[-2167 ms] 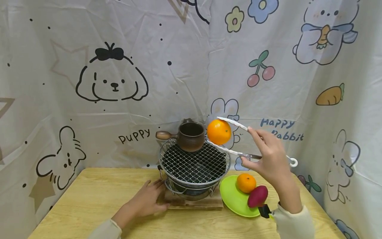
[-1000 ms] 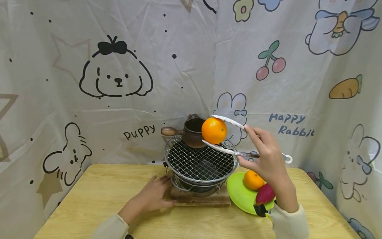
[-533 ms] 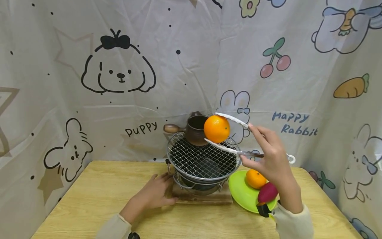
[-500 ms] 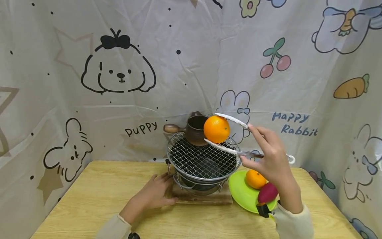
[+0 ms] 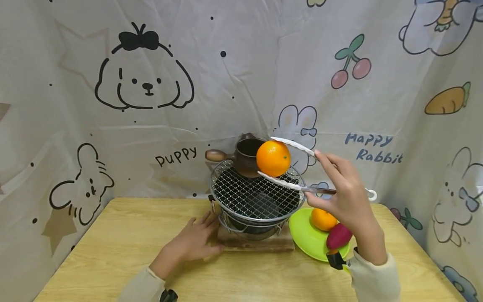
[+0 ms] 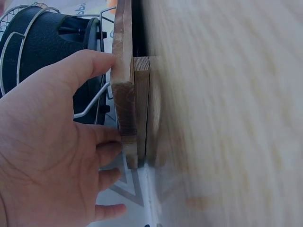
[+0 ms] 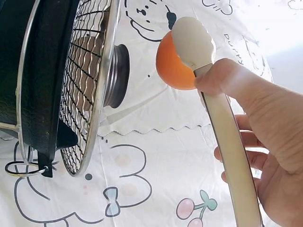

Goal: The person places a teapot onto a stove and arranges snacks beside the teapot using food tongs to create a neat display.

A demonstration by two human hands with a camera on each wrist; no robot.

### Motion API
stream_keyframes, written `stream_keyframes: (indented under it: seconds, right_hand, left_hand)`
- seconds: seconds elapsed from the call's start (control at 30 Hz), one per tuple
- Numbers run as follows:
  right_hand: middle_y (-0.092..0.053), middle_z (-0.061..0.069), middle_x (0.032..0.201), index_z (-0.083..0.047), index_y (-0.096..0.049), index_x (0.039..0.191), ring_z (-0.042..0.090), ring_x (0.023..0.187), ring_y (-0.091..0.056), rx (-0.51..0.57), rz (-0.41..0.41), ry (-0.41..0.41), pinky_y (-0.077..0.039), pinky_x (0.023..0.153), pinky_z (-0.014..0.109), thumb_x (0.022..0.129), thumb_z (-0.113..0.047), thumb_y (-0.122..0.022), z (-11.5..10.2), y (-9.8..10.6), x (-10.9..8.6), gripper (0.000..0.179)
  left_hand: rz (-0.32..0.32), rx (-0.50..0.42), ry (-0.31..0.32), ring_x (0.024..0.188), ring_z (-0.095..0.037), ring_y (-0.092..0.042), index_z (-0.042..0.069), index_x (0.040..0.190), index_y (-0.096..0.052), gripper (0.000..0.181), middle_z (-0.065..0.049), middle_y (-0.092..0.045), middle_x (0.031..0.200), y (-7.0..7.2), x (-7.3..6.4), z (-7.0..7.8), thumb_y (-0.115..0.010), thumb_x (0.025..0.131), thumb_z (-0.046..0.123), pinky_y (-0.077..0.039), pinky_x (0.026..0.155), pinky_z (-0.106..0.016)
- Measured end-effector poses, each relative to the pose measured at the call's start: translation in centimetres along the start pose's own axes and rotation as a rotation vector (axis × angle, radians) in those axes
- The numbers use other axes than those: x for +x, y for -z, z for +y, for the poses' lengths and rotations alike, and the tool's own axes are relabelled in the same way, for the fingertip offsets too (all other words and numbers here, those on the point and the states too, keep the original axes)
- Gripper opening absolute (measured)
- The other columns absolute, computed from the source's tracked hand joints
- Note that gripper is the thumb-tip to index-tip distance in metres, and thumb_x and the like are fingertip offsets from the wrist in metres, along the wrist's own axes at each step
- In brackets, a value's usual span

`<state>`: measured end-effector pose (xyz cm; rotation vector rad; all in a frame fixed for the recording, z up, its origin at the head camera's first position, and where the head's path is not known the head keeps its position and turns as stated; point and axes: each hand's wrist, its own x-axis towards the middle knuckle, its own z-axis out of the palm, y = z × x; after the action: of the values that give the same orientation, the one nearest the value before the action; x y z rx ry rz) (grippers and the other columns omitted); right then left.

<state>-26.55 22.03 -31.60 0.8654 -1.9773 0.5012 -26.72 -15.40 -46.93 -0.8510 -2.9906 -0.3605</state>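
My right hand (image 5: 349,197) grips a pair of tongs (image 5: 283,182) with white tips, thumb on one arm and fingers on the other. Between the tips sits an orange (image 5: 273,158), held in the air above the grill's wire mesh (image 5: 260,197), in front of the brown pot (image 5: 247,161). In the right wrist view the orange (image 7: 175,66) is partly hidden by a tong tip and stands clear of the mesh. My left hand (image 5: 192,241) lies at the left end of the wooden board (image 5: 256,243) under the grill, thumb and fingers spread and touching its edge (image 6: 124,94).
Right of the grill, a green plate (image 5: 305,235) bears a second orange (image 5: 323,219) and a dark red oval item (image 5: 338,236); my right wrist partly covers the plate. The pot's wooden handle (image 5: 216,155) points left. A printed cloth (image 5: 226,84) hangs behind the table (image 5: 124,235).
The tongs and orange have moved left relative to the grill, from beside the pot to in front of it. The left hand stays at the board. The head view has shifted a little.
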Motion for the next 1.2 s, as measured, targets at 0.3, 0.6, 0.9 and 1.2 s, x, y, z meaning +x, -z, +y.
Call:
stream_keyframes:
  seconds: [0.3, 0.6, 0.9, 1.2]
  right_hand:
    - [-0.061, 0.025, 0.131, -0.003, -0.055, 0.145, 0.042, 0.112, -0.055, 0.022, -0.002, 0.014, -0.031, 0.107, 0.013, 0.057, -0.01, -0.088, -0.5, -0.4, 0.2, 0.094]
    - [-0.061, 0.026, 0.13, -0.002, -0.054, 0.146, 0.043, 0.111, -0.055, 0.037, -0.022, 0.045, -0.031, 0.109, 0.013, 0.068, -0.022, -0.08, -1.1, -0.9, 0.5, 0.084]
    - [-0.061, 0.025, 0.13, -0.003, -0.054, 0.146, 0.041, 0.112, -0.055, 0.042, -0.035, 0.05, -0.032, 0.109, 0.014, 0.067, -0.02, -0.079, -1.6, -1.2, 0.3, 0.086]
    - [-0.06, 0.027, 0.13, -0.001, -0.053, 0.146, 0.041, 0.114, -0.055, 0.064, -0.022, 0.056, -0.029, 0.114, 0.012, 0.078, -0.035, -0.072, -1.9, -1.3, 0.5, 0.079]
  left_hand:
    - [0.029, 0.016, -0.02, 0.15, -0.043, -0.035, 0.005, 0.153, -0.044, 0.086, -0.016, -0.035, 0.164, 0.1, 0.3, 0.0, -0.062, 0.09, 0.061, -0.029, 0.116, -0.069]
    - [0.115, 0.034, -0.079, 0.143, -0.043, -0.045, 0.005, 0.15, -0.05, 0.085, -0.017, -0.045, 0.158, -0.3, 0.8, -0.5, -0.069, 0.086, 0.058, -0.032, 0.115, -0.069]
    - [0.091, 0.034, -0.062, 0.145, -0.043, -0.043, 0.006, 0.153, -0.046, 0.087, -0.016, -0.043, 0.16, -1.1, 0.7, -0.6, -0.067, 0.087, 0.059, -0.03, 0.116, -0.069]
    - [0.081, 0.022, -0.06, 0.146, -0.042, -0.041, 0.008, 0.154, -0.044, 0.086, -0.016, -0.043, 0.16, -0.8, 0.7, -0.7, -0.065, 0.088, 0.059, -0.031, 0.115, -0.069]
